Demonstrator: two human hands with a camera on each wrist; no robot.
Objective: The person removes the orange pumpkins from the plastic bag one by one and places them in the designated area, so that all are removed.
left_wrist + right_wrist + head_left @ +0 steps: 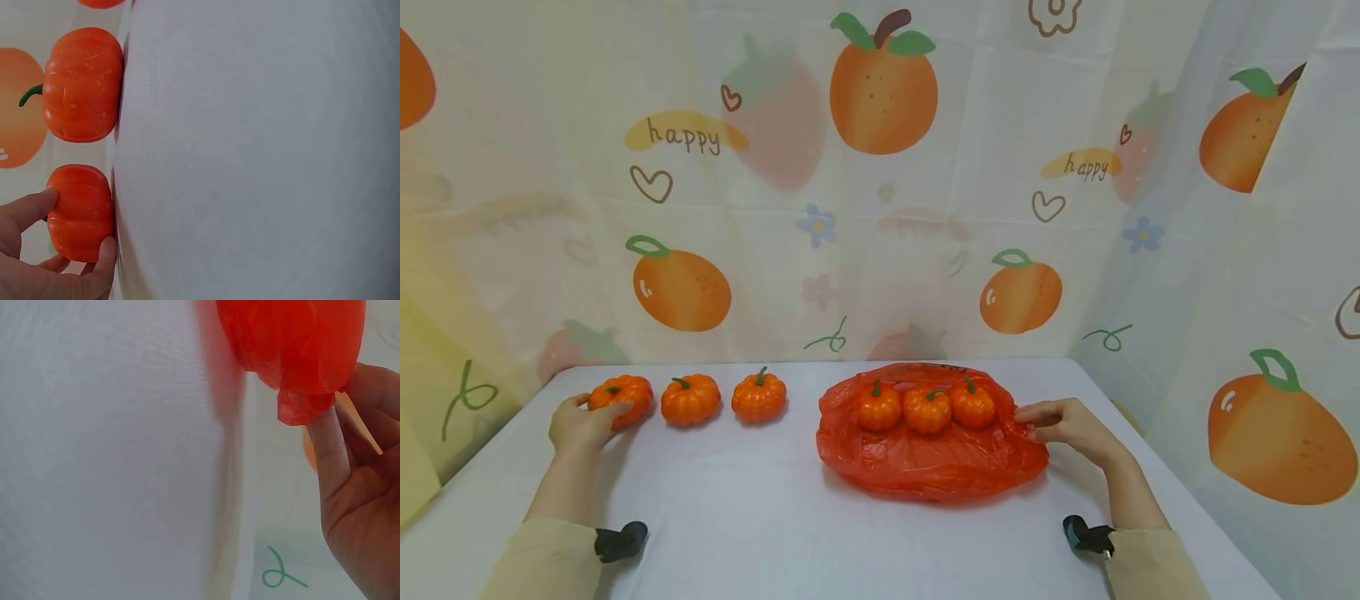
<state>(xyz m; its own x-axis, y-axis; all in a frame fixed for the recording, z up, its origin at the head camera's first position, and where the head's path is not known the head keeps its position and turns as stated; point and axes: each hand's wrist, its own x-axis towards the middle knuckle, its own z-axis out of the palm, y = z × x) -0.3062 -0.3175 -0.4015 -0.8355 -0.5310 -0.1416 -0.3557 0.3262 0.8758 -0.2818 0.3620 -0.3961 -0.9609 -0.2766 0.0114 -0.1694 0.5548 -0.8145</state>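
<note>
My left hand [578, 427] grips the leftmost small orange pumpkin [629, 395] at the table's left side; in the left wrist view, thumb and fingers curl round this pumpkin [81, 212]. Two more pumpkins, one in the middle [691, 400] and one on the right [759, 397], stand in a row beside it. A red plastic bag [932, 471] lies spread open right of centre, with three pumpkins [927, 409] side by side in it. At the bag's right edge, my right hand [1071, 427] pinches the plastic; the right wrist view shows the bag's gathered edge [303, 406] between thumb and fingers.
A white cloth covers the table [730, 517]. Behind it hangs a curtain [925, 200] printed with fruit, hearts and words, which continues along the right side. Dark straps [621, 542] sit on both wrists over beige sleeves.
</note>
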